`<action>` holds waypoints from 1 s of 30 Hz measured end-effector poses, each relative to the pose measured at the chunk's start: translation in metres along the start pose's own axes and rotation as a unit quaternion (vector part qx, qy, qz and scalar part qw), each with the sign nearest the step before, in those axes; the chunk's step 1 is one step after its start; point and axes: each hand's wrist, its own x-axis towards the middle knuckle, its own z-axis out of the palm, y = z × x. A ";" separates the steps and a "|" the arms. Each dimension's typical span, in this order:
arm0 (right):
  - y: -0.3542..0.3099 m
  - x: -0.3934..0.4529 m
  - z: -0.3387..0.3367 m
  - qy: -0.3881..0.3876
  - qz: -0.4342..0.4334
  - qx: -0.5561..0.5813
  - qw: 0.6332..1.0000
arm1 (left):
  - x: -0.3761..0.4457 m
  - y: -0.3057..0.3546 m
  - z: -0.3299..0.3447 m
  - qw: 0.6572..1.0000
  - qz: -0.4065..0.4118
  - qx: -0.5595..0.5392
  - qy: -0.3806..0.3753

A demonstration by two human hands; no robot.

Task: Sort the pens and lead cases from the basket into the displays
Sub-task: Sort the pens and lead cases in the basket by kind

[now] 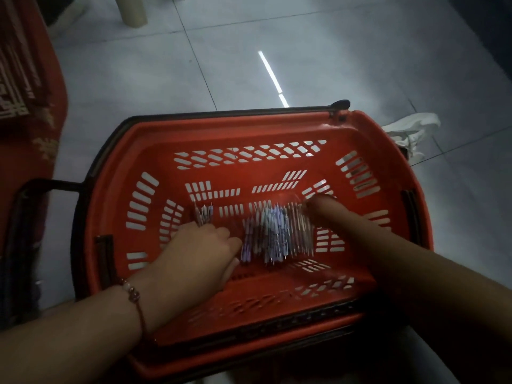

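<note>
Red plastic basket (368, 128) sat on floor (304, 51), pens (273, 234) heaped inside. Left hand (199, 250) gripped a few pens (203, 214); right hand (321, 210) too blurred, grip unclear.

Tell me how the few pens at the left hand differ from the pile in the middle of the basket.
The few pens are a small bunch; the pile holds many more. The few pens are in the grip of the left hand; the pile lies on the basket floor, with the right hand at its far right edge. The pile shows purple and white; the few pens look paler. Both are blurred and lie lengthwise away from the camera.
</note>
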 end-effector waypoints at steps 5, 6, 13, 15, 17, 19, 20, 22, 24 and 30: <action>0.006 0.020 0.021 -0.021 0.036 -0.074 0.996 | -0.003 -0.003 0.000 0.999 -0.023 0.005 -0.025; 0.007 0.021 0.023 -0.020 0.034 -0.067 0.997 | -0.004 -0.003 0.000 0.999 -0.032 0.009 -0.029; -0.040 -0.010 0.042 0.017 -0.147 -0.173 0.974 | -0.023 -0.004 0.002 0.990 -0.120 0.024 -0.076; -0.064 -0.014 0.063 -0.033 -0.191 -0.137 0.971 | -0.029 -0.001 0.002 0.987 -0.131 0.033 -0.092; -0.090 -0.011 0.086 -0.086 -0.198 -0.116 0.969 | -0.034 0.000 0.001 0.984 -0.142 0.034 -0.105; -0.113 -0.006 0.109 -0.115 -0.190 -0.071 0.972 | -0.037 -0.002 0.000 0.982 -0.149 0.038 -0.114; -0.123 -0.004 0.119 -0.117 -0.178 -0.040 0.976 | -0.039 -0.003 -0.001 0.981 -0.149 0.044 -0.119; -0.138 0.003 0.137 -0.096 -0.146 0.013 0.985 | -0.041 -0.007 -0.002 0.979 -0.150 0.048 -0.130; -0.150 0.011 0.149 -0.075 -0.123 0.061 0.988 | -0.040 -0.011 -0.002 0.977 -0.149 0.041 -0.145; -0.164 0.022 0.164 -0.036 -0.110 0.092 0.989 | -0.037 -0.021 0.004 0.972 -0.148 -0.002 -0.182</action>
